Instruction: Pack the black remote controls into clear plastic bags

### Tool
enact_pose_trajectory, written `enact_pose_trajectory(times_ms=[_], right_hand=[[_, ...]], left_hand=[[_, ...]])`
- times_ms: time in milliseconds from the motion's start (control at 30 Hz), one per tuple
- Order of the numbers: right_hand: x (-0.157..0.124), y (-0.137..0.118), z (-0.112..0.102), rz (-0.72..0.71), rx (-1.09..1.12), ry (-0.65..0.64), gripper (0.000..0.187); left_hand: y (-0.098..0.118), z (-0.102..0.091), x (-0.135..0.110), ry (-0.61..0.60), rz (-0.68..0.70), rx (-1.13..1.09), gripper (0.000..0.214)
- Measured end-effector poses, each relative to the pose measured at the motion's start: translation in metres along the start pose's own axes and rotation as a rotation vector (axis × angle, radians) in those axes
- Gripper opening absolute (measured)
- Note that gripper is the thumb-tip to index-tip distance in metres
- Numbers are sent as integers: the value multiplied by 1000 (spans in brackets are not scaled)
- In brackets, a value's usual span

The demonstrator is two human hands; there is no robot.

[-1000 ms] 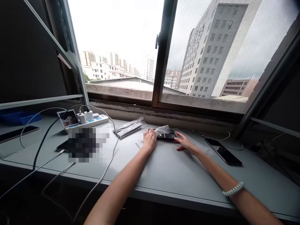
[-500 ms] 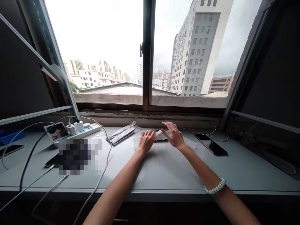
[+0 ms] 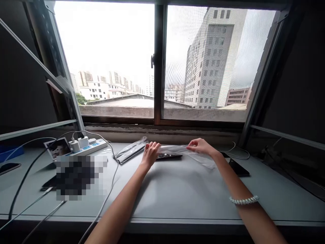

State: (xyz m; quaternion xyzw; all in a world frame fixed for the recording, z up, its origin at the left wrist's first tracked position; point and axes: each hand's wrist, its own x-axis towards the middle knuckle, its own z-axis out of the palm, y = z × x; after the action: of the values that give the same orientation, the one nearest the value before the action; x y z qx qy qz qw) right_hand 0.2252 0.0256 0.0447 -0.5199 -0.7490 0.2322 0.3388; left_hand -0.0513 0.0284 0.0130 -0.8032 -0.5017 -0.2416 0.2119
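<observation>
A clear plastic bag point(image 3: 175, 149) is stretched sideways between my hands, low above the desk. My left hand point(image 3: 150, 154) is closed on its left end, while my right hand point(image 3: 201, 147) pinches it farther right between thumb and fingers. A loose flap of the bag hangs down below the right hand. Just under the bag, a black remote control point(image 3: 169, 157) with round buttons lies on the desk, its left end partly behind my left hand. To the left, another dark, long item in a clear plastic sleeve point(image 3: 132, 151) rests on the desk.
On the right a black phone point(image 3: 238, 168) lies partly behind my right forearm. At the left are a power strip point(image 3: 95, 146) with chargers, a photo card point(image 3: 58, 148), a blurred-out dark object, another phone point(image 3: 9, 168) and a blue tray point(image 3: 11, 153). Cables point(image 3: 111, 179) cross the desk's front edge.
My right hand has moved right and gone from spread fingers to a pinch on the bag. The bag is now drawn out between my hands, and the remote shows more.
</observation>
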Motion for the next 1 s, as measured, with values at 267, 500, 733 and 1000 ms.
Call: enact_pose_trajectory(times_ms=[267,500,733,1000], right_hand=[[-15,-4,17,-83,27,141,43],[-15,27,7,141,10,471,53],[-26,56,7,468,-368,535,36],[-27,54,10,481,-431,493,31]], left_hand=[[29,-11,-1,10,-124,-8,24],[30,-6,-1,69,-215,-228,30],[29,25,-9,-368,-205,-310,53],[28,25,-14,-435,-198,-270,56]])
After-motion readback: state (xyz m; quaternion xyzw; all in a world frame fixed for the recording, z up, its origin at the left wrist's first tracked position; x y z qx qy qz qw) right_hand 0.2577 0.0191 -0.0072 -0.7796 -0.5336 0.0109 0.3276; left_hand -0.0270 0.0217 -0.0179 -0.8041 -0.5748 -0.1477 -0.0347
